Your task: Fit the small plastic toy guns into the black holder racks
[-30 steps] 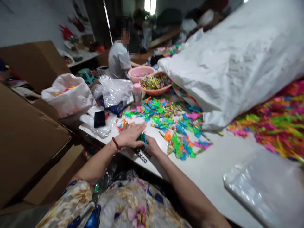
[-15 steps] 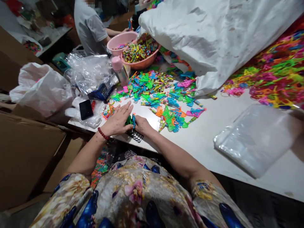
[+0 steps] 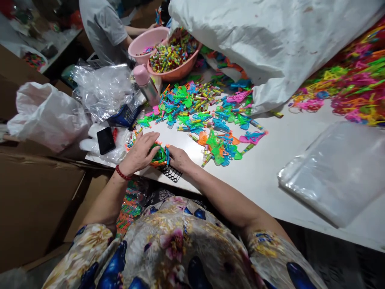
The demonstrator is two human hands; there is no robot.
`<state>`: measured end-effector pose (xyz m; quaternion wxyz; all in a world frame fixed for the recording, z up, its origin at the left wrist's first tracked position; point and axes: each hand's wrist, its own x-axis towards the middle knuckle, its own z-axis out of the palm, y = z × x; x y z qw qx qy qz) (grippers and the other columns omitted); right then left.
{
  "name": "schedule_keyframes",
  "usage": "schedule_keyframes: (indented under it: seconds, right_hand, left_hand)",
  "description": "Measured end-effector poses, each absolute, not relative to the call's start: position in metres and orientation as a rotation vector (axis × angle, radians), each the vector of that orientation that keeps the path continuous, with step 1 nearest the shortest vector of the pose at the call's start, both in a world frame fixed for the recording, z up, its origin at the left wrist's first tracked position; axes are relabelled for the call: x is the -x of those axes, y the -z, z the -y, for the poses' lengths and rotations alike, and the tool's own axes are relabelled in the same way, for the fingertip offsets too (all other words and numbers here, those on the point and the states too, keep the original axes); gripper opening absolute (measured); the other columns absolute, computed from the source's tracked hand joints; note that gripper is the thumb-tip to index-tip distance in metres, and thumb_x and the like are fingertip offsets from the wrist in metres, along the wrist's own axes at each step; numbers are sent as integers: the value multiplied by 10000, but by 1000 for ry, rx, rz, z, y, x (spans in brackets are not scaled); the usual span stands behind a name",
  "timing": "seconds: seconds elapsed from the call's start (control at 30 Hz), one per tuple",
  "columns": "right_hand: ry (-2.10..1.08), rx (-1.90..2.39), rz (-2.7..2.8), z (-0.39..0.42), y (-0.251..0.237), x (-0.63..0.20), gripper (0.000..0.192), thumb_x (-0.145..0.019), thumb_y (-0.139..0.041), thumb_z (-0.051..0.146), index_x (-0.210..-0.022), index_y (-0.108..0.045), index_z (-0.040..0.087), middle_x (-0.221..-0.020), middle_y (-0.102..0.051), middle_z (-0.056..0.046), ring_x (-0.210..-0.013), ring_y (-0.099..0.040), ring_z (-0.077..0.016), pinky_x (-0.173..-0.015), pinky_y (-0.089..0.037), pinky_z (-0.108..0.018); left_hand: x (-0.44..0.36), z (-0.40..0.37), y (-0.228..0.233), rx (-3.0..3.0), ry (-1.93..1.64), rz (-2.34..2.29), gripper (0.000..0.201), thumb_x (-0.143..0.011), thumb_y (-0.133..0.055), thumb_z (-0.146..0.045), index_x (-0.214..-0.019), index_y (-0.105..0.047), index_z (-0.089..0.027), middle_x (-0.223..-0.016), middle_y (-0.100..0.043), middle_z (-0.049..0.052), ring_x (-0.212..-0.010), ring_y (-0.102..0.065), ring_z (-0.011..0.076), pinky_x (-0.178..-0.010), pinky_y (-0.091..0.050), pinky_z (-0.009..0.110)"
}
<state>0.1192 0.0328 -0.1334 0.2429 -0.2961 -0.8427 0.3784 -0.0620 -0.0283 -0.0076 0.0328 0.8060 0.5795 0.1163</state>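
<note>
Two bare hands meet at the near edge of the white tabletop [image 3: 270, 172], closed in from both sides on a small bundle of green and orange plastic toy pieces [image 3: 158, 155]. Left hand [image 3: 138, 153], red bead bracelet at the wrist, cups over the bundle with fingers curled; right hand [image 3: 178, 157] pinches it from the other side, thumb and fingertips on a blue piece. How many pieces are in there I can't tell, the fingers cover most of it. Just below them lies a black plastic grid piece [image 3: 171, 173], half under the right wrist. Beyond, a loose scatter of bright green, blue, pink and orange plastic toys [image 3: 207, 120] spreads up to a big white woven sack [image 3: 270, 44] that hides whatever lies under it. A black phone [image 3: 105, 140] rests on clear bags to the left. At the far end a person in a grey shirt [image 3: 102, 28], cut off by the frame, reaches toward pink plastic basins [image 3: 168, 60].
</note>
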Motion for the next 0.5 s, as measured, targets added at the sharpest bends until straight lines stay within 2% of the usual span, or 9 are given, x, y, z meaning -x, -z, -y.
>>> schedule_keyframes:
  seconds: [0.1, 0.3, 0.5]
  right_hand:
    - [-1027, 828, 2347, -33, 133, -119, 178, -917, -565, 137, -1059, -654, 198, -1035, -686, -54, -923, -619, -185, -802, -438, -250]
    - [-949, 898, 2420, -32, 127, -118, 188, -916, -591, 205, -1100, -628, 188, -1066, -697, -84, -920, -635, -208, -782, -447, -267]
    - [-937, 966, 2365, -32, 132, -112, 141, -896, -641, 305, -994, -628, 204, -1008, -702, -76, -860, -630, -210, -725, -430, -267]
  left_hand:
    - [62, 28, 6, -2473, -328, -1724, 508, -1049, -468, -423, -1482, -518, -163, -1471, -611, 153, -1419, -532, 277, -1308, -243, 575]
    - [62, 28, 3, -2438, -305, -1653, 688, -988, -560, -548, -1552, -442, -174, -1528, -558, 176, -1440, -507, 318, -1297, -264, 587]
    - [63, 27, 3, -2429, -311, -1593, 692, -982, -592, -526, -1581, -427, -222, -1545, -543, 153, -1434, -501, 317, -1288, -250, 615]
